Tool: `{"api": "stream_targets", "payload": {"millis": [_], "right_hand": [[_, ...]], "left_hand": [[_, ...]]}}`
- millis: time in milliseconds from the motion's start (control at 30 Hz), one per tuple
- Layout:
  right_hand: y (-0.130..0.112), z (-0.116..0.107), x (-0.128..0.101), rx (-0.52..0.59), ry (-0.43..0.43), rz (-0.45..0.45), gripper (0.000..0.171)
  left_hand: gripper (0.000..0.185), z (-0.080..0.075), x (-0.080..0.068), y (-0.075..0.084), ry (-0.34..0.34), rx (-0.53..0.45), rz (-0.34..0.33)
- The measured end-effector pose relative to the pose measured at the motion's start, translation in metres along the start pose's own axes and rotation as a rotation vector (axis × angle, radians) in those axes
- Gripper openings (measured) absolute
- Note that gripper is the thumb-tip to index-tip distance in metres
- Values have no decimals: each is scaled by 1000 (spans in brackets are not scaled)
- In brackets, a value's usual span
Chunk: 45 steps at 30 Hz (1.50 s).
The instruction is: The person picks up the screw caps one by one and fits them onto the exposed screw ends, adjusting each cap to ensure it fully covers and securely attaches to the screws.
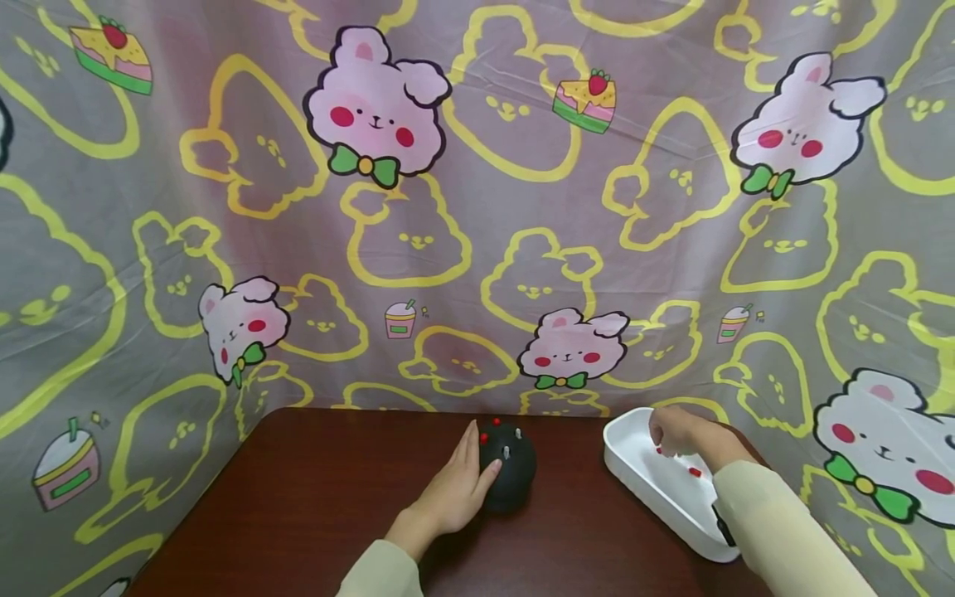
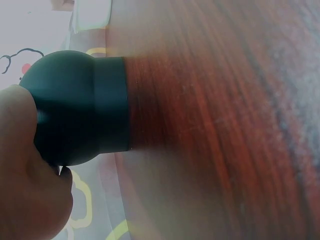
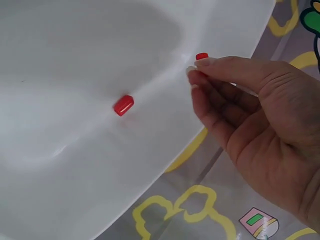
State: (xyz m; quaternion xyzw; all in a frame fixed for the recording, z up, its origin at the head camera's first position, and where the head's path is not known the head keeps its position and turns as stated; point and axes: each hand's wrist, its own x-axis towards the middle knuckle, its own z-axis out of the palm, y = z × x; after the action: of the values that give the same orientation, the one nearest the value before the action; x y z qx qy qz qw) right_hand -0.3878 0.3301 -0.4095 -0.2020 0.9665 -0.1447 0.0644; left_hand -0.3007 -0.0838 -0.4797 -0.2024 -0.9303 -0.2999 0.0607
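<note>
Steadying the black holder (image 1: 508,466) with relaxed fingers, the left hand (image 1: 450,495) rests — right hand (image 1: 675,431) pinches a red cap (image 3: 202,56) over the white tray (image 1: 656,489).

You'll find no readable writing, number, brand or label in any of the three views. The patterned cloth (image 1: 477,207) hanging behind and beside your hands carries only drawings: bears, cake slices, drink cups. The black round object (image 1: 507,464) under your left hand (image 1: 455,493) and the white tray (image 1: 656,489) where your right hand (image 1: 675,431) reaches bear no markings you can read.
</note>
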Motion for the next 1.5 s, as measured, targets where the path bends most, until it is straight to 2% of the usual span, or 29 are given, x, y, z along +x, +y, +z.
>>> {"api": "stream_targets", "payload": {"millis": [133,300,467,800,1233,1500], "right_hand": [[-3,-4,3,-48,44,-105,23],[-6,-6,7,-58,58,-144,21],[-8,-9,9,-54,101,-267,18],[-22,-16,9,-43,244,-402,24],[-32,-16,9,-43,348,-458,17],[-51,-24,9,-27,309,-432,13]], "left_hand": [[88,-1,0,0,0,-4,0],[87,-1,0,0,-4,-4,-3],[86,-1,0,2,-5,-4,-5],[88,-1,-1,1,-9,-11,-17],[89,-1,-2,1,-15,-19,-19],[88,-2,0,2,-14,-16,-18]]}}
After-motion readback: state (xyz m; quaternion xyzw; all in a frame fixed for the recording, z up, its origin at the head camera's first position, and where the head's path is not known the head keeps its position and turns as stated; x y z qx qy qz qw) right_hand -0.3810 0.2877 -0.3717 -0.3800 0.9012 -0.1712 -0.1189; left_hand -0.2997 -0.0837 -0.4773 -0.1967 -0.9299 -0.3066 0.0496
